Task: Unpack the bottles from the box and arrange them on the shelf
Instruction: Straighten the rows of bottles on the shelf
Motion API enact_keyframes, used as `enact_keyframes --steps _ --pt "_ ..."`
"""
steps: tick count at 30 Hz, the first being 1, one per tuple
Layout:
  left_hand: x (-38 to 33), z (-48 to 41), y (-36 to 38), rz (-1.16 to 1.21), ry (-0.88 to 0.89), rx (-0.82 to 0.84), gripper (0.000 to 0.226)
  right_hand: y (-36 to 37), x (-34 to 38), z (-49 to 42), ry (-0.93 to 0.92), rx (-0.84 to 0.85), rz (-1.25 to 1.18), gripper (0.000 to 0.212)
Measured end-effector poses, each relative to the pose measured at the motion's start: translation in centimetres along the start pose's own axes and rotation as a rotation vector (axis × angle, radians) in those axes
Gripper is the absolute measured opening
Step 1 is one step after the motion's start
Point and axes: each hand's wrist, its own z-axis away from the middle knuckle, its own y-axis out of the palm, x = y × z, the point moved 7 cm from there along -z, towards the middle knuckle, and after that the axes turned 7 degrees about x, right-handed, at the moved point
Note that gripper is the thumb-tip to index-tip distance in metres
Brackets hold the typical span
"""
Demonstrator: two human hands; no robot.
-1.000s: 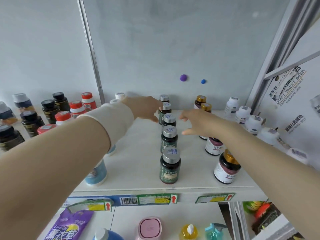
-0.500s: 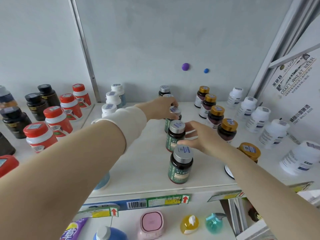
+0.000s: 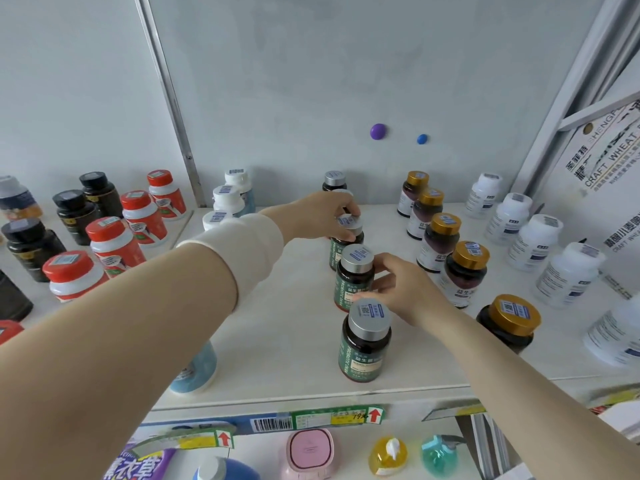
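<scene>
A row of dark green-labelled bottles with silver caps runs front to back down the middle of the white shelf (image 3: 284, 341). My left hand (image 3: 322, 213) grips the silver cap of the third bottle (image 3: 348, 233) from the front. My right hand (image 3: 401, 289) curls round the side of the second bottle (image 3: 355, 275). The front bottle (image 3: 367, 341) stands free near the shelf edge. One more silver-capped bottle (image 3: 334, 181) stands at the back wall. No box is in view.
Gold-capped dark bottles (image 3: 465, 268) line up right of the row, white bottles (image 3: 533, 240) beyond them. White-capped blue bottles (image 3: 227, 199) stand left, partly behind my left arm. Red-capped (image 3: 114, 240) and black bottles (image 3: 31, 244) fill the left bay. Soap dispensers (image 3: 388, 455) sit below.
The view has dropped closer to the shelf. My left hand has come from the back bottles onto the third bottle's cap. My right hand has drawn nearer and closed round the second bottle.
</scene>
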Motion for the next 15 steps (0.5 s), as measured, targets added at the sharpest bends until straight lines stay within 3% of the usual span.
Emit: enact_keyframes --steps 4,15 --pt "0.4 -0.4 0.5 -0.020 -0.030 0.017 0.059 0.2 -0.1 0.1 0.004 0.003 -0.036 0.044" --pt "1.1 -0.6 0.7 0.082 -0.082 0.045 0.047 0.3 -0.3 0.4 0.019 0.009 -0.037 0.037"
